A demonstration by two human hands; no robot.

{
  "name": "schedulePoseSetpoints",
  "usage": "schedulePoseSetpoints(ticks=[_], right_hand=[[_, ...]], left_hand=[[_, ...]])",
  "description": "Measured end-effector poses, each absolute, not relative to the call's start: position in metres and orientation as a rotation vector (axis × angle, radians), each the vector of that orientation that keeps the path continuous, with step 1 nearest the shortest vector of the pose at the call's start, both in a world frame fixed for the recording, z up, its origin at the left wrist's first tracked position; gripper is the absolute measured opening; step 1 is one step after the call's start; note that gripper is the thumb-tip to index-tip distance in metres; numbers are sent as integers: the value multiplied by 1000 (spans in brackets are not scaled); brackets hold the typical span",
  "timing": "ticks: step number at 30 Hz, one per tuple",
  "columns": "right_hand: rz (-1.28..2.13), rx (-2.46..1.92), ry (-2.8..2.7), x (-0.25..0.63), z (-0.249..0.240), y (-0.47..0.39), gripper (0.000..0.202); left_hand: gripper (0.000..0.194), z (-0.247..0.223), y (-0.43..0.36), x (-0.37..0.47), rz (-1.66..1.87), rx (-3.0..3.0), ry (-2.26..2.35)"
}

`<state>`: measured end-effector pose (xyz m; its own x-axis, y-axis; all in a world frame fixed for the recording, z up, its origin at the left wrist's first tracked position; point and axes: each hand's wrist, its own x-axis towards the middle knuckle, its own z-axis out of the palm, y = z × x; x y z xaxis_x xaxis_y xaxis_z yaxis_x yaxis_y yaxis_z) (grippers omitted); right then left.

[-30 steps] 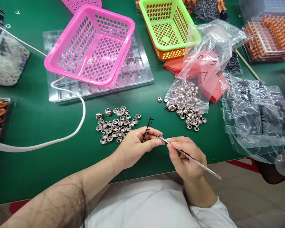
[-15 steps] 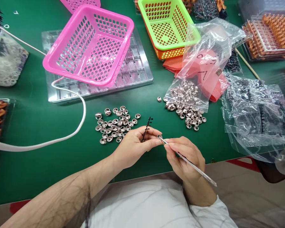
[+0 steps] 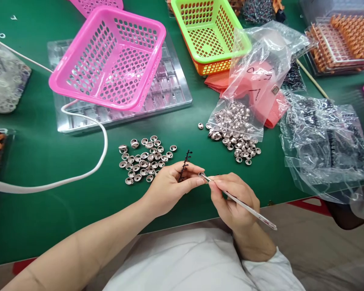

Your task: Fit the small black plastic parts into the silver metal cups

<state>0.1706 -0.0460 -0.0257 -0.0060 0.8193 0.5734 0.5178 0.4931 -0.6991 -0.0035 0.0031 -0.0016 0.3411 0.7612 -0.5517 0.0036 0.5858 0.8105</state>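
Note:
My left hand [image 3: 170,186] is closed, pinching a small round metal cup [image 3: 201,175] between thumb and forefinger. A black toothed plastic strip [image 3: 184,166] also sticks up from this hand, between the thumb and fingers. My right hand [image 3: 238,200] grips slim silver tweezers [image 3: 248,209] like a pen. Their tip reaches into the cup, where the fingertips of both hands almost meet; what lies inside the cup is too small to make out. Beyond my left hand, many like metal cups [image 3: 143,163] lie spread on the green table [image 3: 91,218].
More metal cups [image 3: 235,121] spill from a clear plastic bag [image 3: 261,52]. Bagged black strips [image 3: 330,141] lie at right. A pink basket [image 3: 130,103] rests on a clear tray [image 3: 182,91]; a green basket [image 3: 197,60] stands behind. A white cable [image 3: 104,141] curves across the left.
The whole scene has shifted slightly left in view. Both hands keep their grips, and the tweezers' tip stays at the cup, with the tool's rear end slightly higher.

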Motion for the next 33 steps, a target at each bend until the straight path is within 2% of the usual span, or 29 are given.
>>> schedulePoseSetpoints(ticks=[7,16,33], right_hand=[[364,-1160,-1659,171,-27,-46,27],[536,-1168,-1527,171,-26,-47,29],[439,-1156,-1626,174,-28,-47,29]], left_hand=[[21,-3,3,-5,575,848,1129],[23,1,4,-4,536,781,1085],[20,0,4,-5,544,798,1109]])
